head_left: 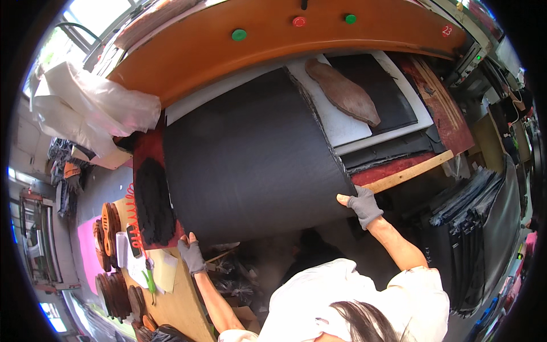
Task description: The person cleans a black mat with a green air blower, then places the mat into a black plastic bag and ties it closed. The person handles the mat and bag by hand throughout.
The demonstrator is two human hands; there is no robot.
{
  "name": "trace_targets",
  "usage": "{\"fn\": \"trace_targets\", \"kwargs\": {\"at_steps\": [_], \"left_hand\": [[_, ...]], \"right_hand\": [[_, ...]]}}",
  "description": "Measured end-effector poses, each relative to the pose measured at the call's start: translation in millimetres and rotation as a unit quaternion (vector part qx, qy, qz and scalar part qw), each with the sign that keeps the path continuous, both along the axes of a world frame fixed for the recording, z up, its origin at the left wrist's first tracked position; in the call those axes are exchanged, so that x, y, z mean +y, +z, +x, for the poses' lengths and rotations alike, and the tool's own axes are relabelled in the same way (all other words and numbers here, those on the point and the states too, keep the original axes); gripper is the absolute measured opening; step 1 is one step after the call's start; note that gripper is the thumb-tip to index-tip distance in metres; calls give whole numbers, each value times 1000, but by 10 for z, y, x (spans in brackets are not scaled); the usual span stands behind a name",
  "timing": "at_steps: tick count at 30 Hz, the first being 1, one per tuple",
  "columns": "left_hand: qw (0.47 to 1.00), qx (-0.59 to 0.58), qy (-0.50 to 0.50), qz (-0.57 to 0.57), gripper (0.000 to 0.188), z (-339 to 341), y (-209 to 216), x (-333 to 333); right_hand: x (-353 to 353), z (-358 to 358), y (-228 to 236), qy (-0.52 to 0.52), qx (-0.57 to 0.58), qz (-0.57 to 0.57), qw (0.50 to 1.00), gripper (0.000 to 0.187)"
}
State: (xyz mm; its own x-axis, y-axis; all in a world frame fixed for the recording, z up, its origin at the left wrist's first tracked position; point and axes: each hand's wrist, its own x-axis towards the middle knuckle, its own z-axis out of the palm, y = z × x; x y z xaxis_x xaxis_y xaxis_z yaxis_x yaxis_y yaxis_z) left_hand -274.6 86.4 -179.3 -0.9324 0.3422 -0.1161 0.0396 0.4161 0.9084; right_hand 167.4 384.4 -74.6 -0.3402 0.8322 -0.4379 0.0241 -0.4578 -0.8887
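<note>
Two gloved hands are gripping a black sheet (250, 154) by its near corners: the left hand (192, 255) is pinching one, the right hand (364, 207) the other. Beyond the fingers, the sheet is covering part of a white board (330, 128) and a dark red surface (149, 147). Farther ahead, an orange beam (194, 54) is spanning the workplace. Beyond the right fingers, a brown sole-shaped piece (343, 94) is resting; to their right, stacked dark sheets (464, 228) are drooping. Left of the left fingers, brown soles (114, 293) are lying in stacks.
</note>
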Motion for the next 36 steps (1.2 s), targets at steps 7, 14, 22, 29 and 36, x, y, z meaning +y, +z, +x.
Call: {"fn": "trace_targets", "kwargs": {"at_steps": [7,14,22,29,36], "left_hand": [[977,176,35,-118,31,152,329,266],[989,33,76,119,30,8,1180,928],[937,293,-140,-127,75,-688,1716,2985],[849,347,-298,-264,74,876,1072,2544],[817,397,-247,-338,68,993,885,2860]], "right_hand": [[407,-222,252,69,-31,-17,997,27],[1032,-408,461,68,15,-161,984,38],[2589,-962,602,48,-292,492,819,56],[2622,-307,162,133,-452,568,675,82],[2919,-560,168,172,-479,537,672,85]]}}
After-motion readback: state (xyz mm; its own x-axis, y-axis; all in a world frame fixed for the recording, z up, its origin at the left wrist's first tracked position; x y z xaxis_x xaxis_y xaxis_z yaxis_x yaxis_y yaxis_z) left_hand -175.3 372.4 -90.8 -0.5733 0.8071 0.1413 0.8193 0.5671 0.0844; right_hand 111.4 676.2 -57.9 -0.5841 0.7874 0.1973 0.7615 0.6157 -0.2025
